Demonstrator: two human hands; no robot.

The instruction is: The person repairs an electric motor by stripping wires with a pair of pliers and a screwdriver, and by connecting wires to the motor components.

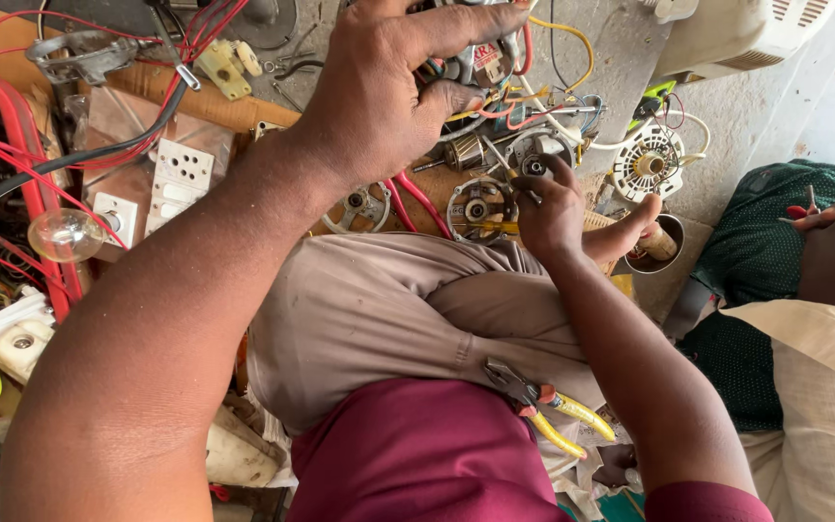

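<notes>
**Motor parts handled over a cluttered floor**

A wired motor assembly (480, 60) is gripped by the left hand (388, 97), fingers curled shut around it. A small round metal part (533, 164) is pinched by the right hand (548, 213). Yellow-handled pliers (543, 406) are rested on the lap.

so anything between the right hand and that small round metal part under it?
Nothing visible. The right hand already has its fingertips on the small round metal part, with a thin tool running under the fingers. The left hand grips a wired motor assembly above it, off to the side.
</notes>
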